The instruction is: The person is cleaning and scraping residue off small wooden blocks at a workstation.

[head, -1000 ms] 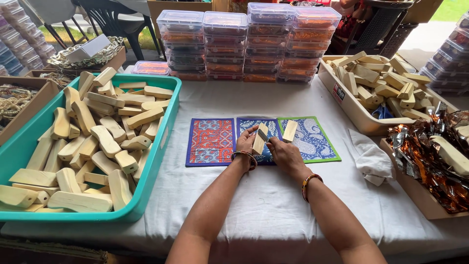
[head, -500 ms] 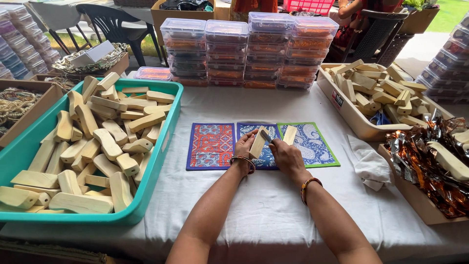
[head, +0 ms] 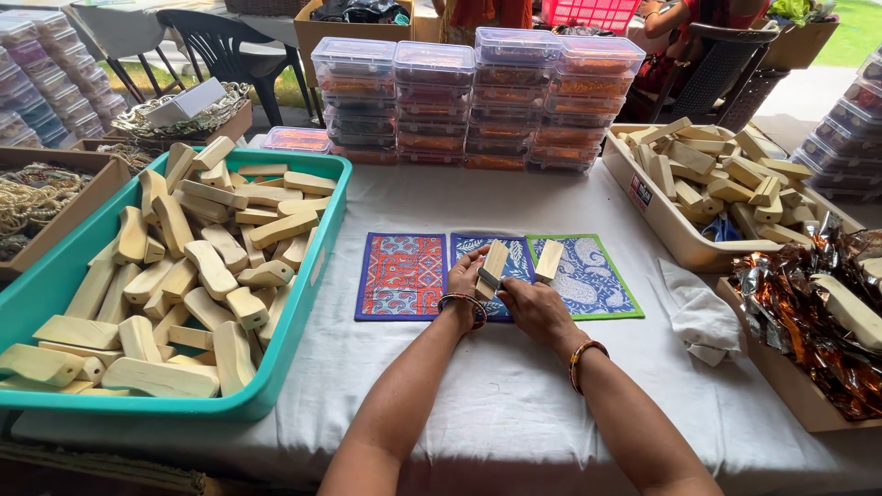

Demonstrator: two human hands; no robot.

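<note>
My left hand (head: 466,275) and my right hand (head: 531,306) meet over the middle of three patterned cloth mats (head: 401,275) on the white tablecloth. Between them they hold a pale wooden block (head: 492,267), tilted upright, the left hand at its side and the right hand's fingers at its lower end. A second wooden block (head: 549,261) lies on the green-edged mat just to the right, apart from both hands. Bangles ring both wrists.
A teal tub (head: 308,317) full of wooden blocks stands at the left. A cream tray (head: 666,220) of similar blocks sits at the right, with a box of shiny foil wrappers (head: 808,312) nearer. Stacked clear plastic boxes (head: 478,101) line the back. A white cloth (head: 703,317) lies crumpled.
Both hands stay over the middle mat with the block; it has tipped a little more upright. The view has shifted slightly.
</note>
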